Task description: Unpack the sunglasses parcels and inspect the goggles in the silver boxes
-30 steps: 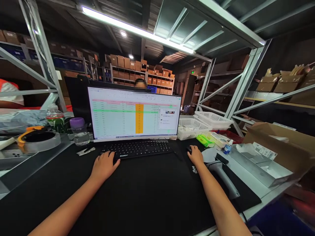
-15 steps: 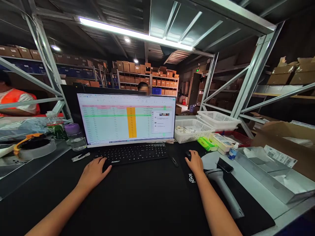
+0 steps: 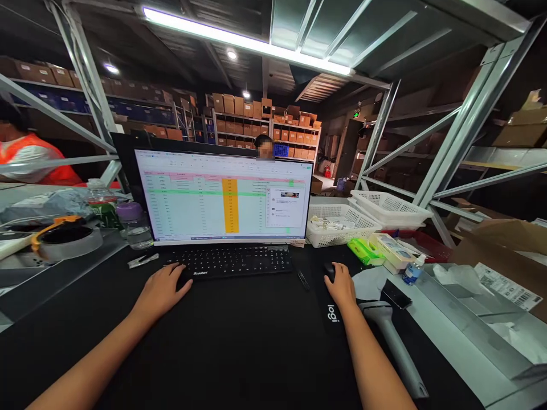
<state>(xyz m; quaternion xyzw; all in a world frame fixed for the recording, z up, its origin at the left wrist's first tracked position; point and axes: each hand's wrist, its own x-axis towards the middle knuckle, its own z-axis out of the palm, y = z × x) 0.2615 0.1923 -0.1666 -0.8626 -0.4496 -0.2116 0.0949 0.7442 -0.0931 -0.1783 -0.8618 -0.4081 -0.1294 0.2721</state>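
My left hand (image 3: 160, 291) is resting half-spread, gripping nothing, at the left end of the keyboard (image 3: 235, 261), which is running left to right before the monitor (image 3: 192, 213); my right hand (image 3: 343, 285) is cupping the mouse (image 3: 329, 271). A white basket (image 3: 337, 236) is holding small pale items (image 3: 329, 224).
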